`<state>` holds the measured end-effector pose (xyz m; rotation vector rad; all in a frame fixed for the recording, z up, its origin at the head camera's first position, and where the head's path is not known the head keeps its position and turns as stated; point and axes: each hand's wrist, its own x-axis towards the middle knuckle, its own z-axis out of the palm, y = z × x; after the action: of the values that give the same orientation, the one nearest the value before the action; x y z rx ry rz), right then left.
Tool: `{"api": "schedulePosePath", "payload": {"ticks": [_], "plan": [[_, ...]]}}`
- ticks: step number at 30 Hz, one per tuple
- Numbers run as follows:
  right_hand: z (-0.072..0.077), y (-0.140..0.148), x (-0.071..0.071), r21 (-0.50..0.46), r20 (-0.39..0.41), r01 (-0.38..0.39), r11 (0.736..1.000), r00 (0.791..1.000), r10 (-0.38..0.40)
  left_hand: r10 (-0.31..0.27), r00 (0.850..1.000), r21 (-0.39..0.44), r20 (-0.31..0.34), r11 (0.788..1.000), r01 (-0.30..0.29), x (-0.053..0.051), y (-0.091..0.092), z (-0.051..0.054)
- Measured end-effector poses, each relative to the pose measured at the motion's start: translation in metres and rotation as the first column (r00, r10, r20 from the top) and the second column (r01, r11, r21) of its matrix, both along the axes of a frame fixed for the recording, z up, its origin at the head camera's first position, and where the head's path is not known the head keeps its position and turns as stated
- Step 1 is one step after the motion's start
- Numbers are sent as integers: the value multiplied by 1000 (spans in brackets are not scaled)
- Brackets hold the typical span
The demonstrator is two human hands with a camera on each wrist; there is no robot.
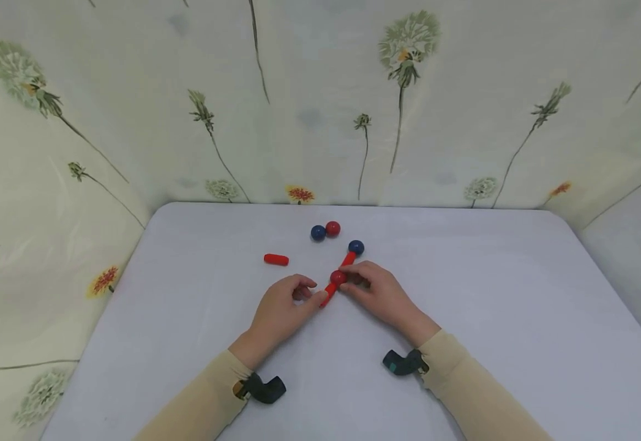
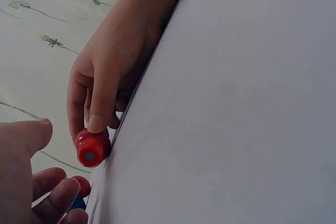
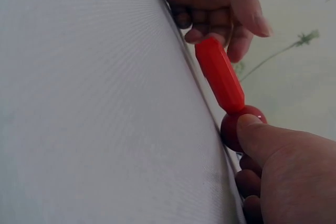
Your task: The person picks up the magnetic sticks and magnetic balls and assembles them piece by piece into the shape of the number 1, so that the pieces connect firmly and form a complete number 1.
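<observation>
Beige sleeves [image 1: 201,395], faceted red rod [image 3: 220,75]

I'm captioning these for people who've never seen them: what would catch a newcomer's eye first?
Probably the red ball pinched in the right hand near the middle of the white table, with the near red rod beside the left hand and the far red rod running to a blue ball. Next, perhaps, the dandelion-patterned backdrop rising behind the table.
</observation>
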<state>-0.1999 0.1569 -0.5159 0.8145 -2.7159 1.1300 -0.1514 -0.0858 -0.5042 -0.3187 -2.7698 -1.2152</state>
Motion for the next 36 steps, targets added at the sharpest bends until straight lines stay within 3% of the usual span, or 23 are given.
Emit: {"api": "schedulePosePath", "payload": {"ticks": [8,13,20,28,36], "plan": [[1,0,-1,8,18,-2,1000,1000,1,-25,1000,-1,8,1000,25,-26,-16,22],[-1,-2,-2,9,39,-3,1000,999,2,-52,998,-70,31,996,54,-51,-23,36],[3,-2,-1,9,31,-1,1000,1000,1,-64,996,-177,68,981,75,-85,-18,50],[3,0,1,16,41,0,1000,999,0,-79,992,-253,95,962,101,-109,-9,52],[4,1,1,1,18,-9,1000,1000,9,-56,984,-324,166,940,109,-125,-2,50]]}}
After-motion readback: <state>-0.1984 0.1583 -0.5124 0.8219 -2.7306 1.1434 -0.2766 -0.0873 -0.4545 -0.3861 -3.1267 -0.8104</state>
